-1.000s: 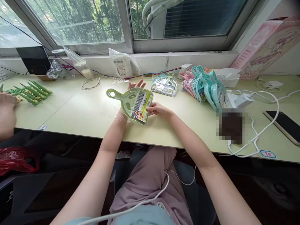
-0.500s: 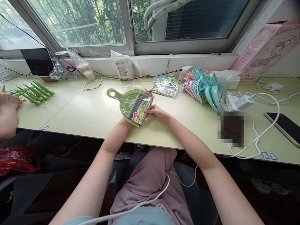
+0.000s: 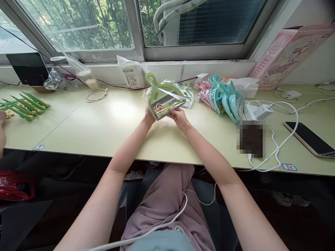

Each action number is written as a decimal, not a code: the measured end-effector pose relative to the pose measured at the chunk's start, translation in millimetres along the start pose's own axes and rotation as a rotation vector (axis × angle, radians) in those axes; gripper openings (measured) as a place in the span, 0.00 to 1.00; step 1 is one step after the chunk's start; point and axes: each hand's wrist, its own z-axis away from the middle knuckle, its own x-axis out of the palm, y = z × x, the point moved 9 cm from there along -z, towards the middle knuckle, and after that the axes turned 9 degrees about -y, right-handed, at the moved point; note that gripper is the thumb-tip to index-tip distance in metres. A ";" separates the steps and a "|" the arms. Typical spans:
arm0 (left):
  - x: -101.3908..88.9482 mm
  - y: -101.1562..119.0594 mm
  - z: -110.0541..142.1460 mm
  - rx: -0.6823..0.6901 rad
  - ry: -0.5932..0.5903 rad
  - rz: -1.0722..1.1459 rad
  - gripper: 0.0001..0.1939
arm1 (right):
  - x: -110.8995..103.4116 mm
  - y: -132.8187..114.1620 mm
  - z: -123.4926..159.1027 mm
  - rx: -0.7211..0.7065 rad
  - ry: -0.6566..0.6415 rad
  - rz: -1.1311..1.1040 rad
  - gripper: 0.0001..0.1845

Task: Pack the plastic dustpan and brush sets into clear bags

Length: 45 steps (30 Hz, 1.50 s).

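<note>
Far left of my grip, at the table's near edge, part of another person's hand [image 3: 2,130] shows beside green stalks [image 3: 27,106]. Nearer, beyond my left forearm, lies a coiled white cable [image 3: 96,95]; a labelled clear bag [image 3: 132,74] stands behind my hands, slightly left.

My left hand [image 3: 149,114] meets the lower left edge of the green dustpan set [image 3: 161,93] from behind — its fingers are hidden, so I cannot tell how far they close. The set is between my hands, over the table [image 3: 167,143], tilted, handle up and leftward, dark bristles low, clear wrap around it. My right hand [image 3: 178,116] is closed on the lower right corner, thumb in front.

Just behind the set, partly covered: another wrapped set [image 3: 190,97]. Right of my grip: pink and teal dustpans [image 3: 222,93], then a white charger [image 3: 263,111], and farthest a phone [image 3: 309,138].
</note>
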 end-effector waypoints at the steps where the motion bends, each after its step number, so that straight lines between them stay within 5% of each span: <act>1: 1.4 1.9 -2.1 0.017 -0.001 0.019 0.36 | -8.6 -3.4 -2.0 -0.030 0.057 -0.018 0.06; 5: 12.3 -0.9 -4.7 0.039 -0.048 -0.017 0.33 | -35.2 -11.0 -6.3 -0.097 0.205 -0.045 0.09; 14: 19.7 -25.7 6.6 -0.081 -0.085 -0.312 0.39 | -58.1 3.7 -11.2 0.030 0.255 -0.082 0.08; 27: 45.4 -42.6 12.3 -0.164 -0.276 -0.385 0.40 | -74.4 -13.3 -7.7 -0.108 0.374 -0.127 0.08; 34: 48.8 -42.5 13.1 -0.214 -0.278 -0.392 0.39 | -76.6 -18.2 -4.4 -0.161 0.436 -0.100 0.10; 40: 47.7 -41.7 16.6 -0.311 -0.450 -0.379 0.40 | -73.3 -23.1 -1.5 -0.167 0.437 -0.162 0.09; 45: 11.8 -28.9 -4.0 -0.214 -0.189 -0.162 0.33 | -68.0 -24.5 -1.7 -0.166 0.400 -0.140 0.09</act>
